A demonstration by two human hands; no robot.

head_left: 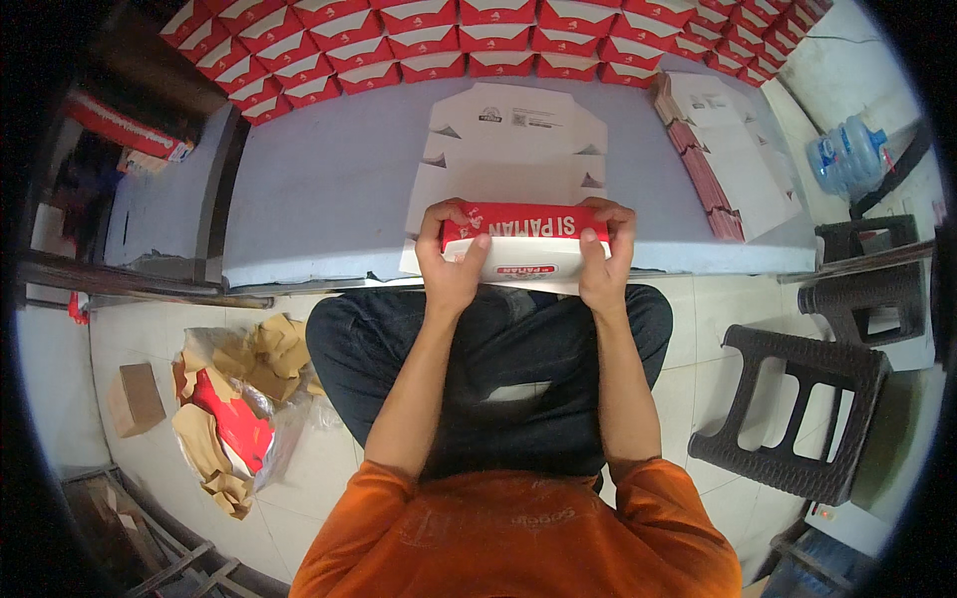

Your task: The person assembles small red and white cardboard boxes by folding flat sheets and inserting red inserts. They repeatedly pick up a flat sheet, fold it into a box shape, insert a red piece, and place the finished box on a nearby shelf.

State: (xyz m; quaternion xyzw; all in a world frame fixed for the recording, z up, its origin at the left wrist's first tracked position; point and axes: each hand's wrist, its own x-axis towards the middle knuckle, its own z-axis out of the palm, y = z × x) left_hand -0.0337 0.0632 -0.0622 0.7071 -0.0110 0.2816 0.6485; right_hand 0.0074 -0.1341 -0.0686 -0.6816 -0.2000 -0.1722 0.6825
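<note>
We grip red/wht box [528, 242] at its ends w/ L hand [451, 267] + R hand [605, 267], flat wht sheet [513, 149] beyond box.

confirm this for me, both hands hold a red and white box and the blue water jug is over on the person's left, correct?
The side is wrong: the head view shows the blue water jug on the person's right. The left hand and right hand do hold the red and white box.

We see a red-and-white carton [528, 242] in long box form, its length running nine to three o'clock, red panel towards twelve, white towards six, at the six-o'clock edge of the counter [319, 189]
</note>
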